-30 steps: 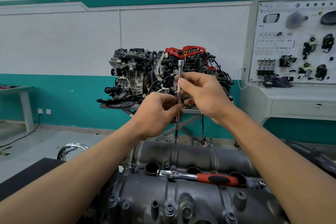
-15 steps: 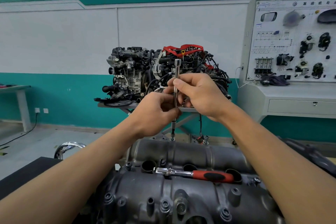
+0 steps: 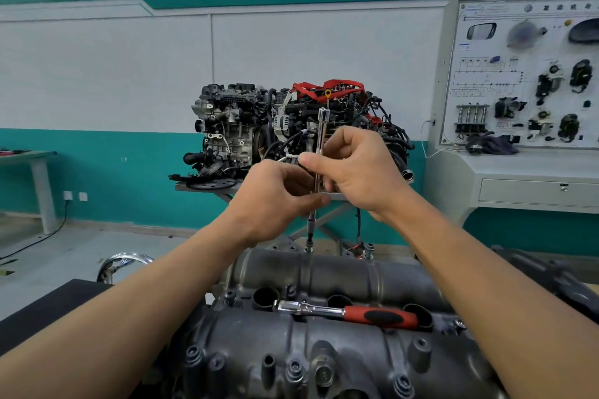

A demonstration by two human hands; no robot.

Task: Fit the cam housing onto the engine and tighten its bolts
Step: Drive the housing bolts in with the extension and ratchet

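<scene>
The dark grey cam housing (image 3: 324, 350) lies across the engine at the bottom of the head view. A long chrome extension bar (image 3: 322, 133) stands upright with its socket on a bolt (image 3: 309, 248) at the housing's far edge. My left hand (image 3: 275, 197) pinches the bar's lower shaft between thumb and fingers. My right hand (image 3: 356, 168) grips the bar a little higher, its thumb across the shaft. A second bolt (image 3: 369, 249) stands proud to the right along the same edge.
A ratchet with a red and black handle (image 3: 350, 314) lies loose on the housing top. Behind stand another engine on a stand (image 3: 285, 126), a grey training panel and console (image 3: 518, 107) at right, and a table (image 3: 35, 165) at far left.
Both hands kept hold of the bar; the right thumb and fingers shifted around the shaft. The camera view drifted slightly, and the ratchet has stayed put.
</scene>
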